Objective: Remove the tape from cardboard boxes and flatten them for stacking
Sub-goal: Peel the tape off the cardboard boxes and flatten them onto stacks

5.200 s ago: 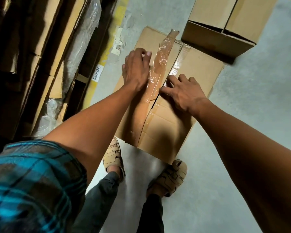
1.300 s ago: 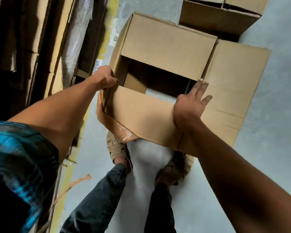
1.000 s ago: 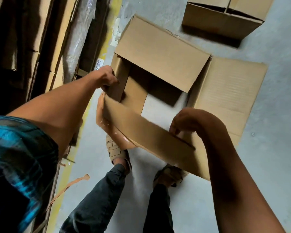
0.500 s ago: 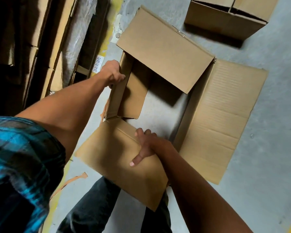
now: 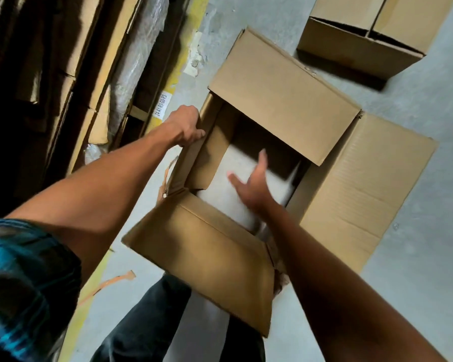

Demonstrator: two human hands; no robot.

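Near flap (image 5: 207,259) just released; right hand (image 5: 254,184) now open, blurred, over box (image 5: 285,97) opening. Left hand (image 5: 185,126) still gripping side wall. All flaps free, collapse next.

Matt brown corrugated cardboard box (image 5: 280,97) on a rough grey concrete floor (image 5: 426,231); glossy clear plastic wrap (image 5: 139,50) alongside.

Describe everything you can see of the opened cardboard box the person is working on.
The cardboard box is plain brown corrugated board, standing on the grey floor with all four flaps folded outward. It has no bottom: the floor shows through it. The left hand grips its left wall at the rim; the right hand, fingers spread and blurred, is over the opening, touching nothing clearly.
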